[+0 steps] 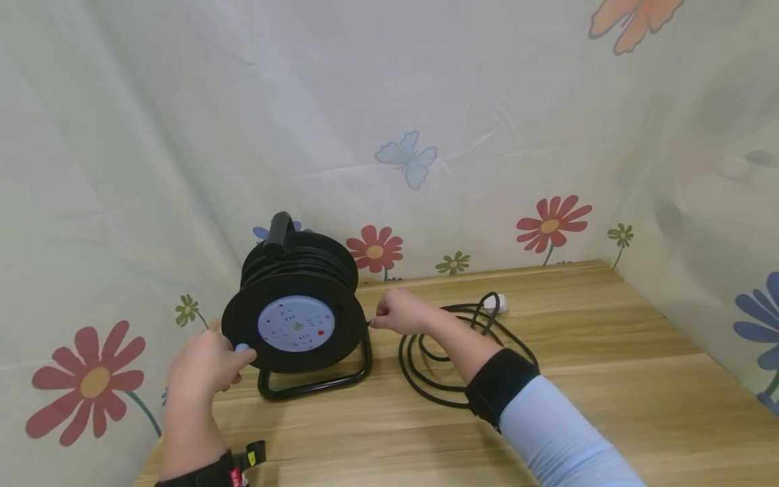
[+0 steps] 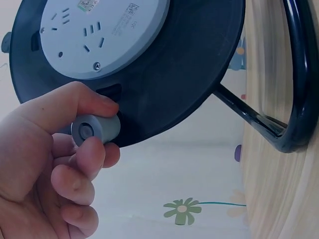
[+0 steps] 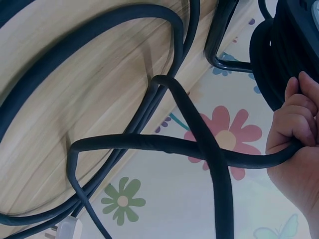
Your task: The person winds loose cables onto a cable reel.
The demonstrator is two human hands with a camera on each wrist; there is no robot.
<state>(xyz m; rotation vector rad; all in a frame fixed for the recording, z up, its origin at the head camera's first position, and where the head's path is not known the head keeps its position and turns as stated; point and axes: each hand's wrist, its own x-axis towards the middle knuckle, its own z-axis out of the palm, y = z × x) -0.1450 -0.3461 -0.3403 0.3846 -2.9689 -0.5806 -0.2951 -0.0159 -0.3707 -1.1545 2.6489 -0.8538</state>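
Cable reel (image 1: 292,287), stood upright on a wooden table (image 1: 608,365)
Its grey knob (image 2: 108,127) is pinched between the thumb and fingers of the left hand (image 1: 207,358); black cable (image 3: 134,142), just beside the reel's right edge, is gripped in the curled fingers of the right hand (image 1: 398,311); loose coils (image 3: 144,12) are laid to the reel's right, with 1 white plug (image 1: 497,303) beside them.

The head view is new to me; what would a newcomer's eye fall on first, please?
The big black cable reel with its pale socket panel stands left of centre on the wooden table; the left hand pinches the grey knob near its rim. To its right lies looped black cable, which the right hand grips.
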